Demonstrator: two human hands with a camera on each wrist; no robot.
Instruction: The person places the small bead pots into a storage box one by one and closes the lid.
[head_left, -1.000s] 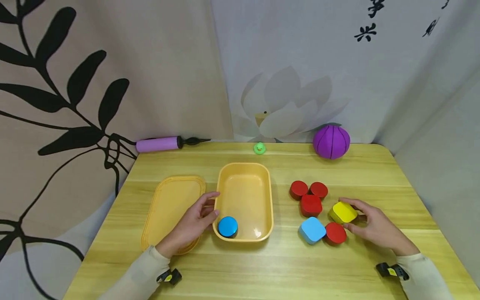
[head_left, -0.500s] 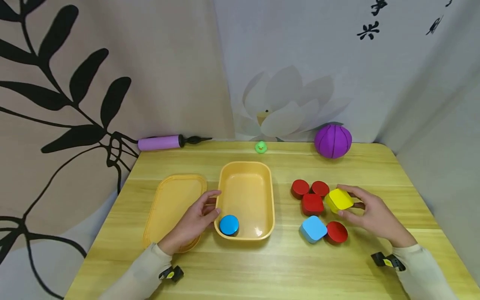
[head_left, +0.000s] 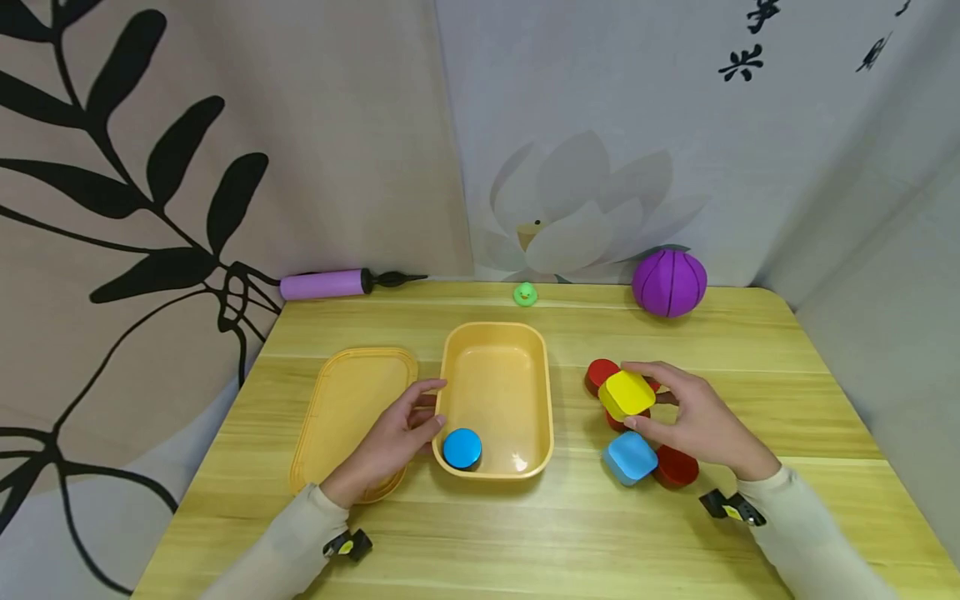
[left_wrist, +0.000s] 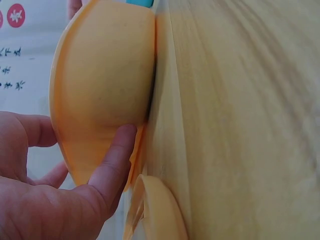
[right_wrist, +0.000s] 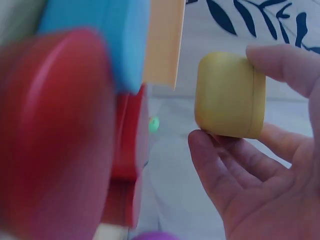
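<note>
My right hand (head_left: 693, 421) pinches a small yellow box (head_left: 627, 395) with rounded corners and a lid seam. It hangs over the red boxes, apart from them in the right wrist view (right_wrist: 230, 95). Partly behind it sit a round red box (head_left: 600, 375) and others. Nearer me are a light-blue box (head_left: 630, 458) and another round red box (head_left: 677, 468). My left hand (head_left: 393, 433) rests its fingers against the outer left wall of a yellow-orange tub (head_left: 550, 400), thumb low on the wall in the left wrist view. A round blue box (head_left: 462, 449) sits in the tub's near-left corner.
The tub's matching lid (head_left: 345, 408) lies left of it, partly under my left hand. Along the back edge stand a purple hand pump (head_left: 322, 285), a small green duck toy (head_left: 525, 294) and a purple ribbed ball (head_left: 670, 283). A printed curtain rises behind the table.
My right hand has lifted the yellow box and carried it left, from beside the near red box to over the red group. My left hand keeps its place at the tub.
</note>
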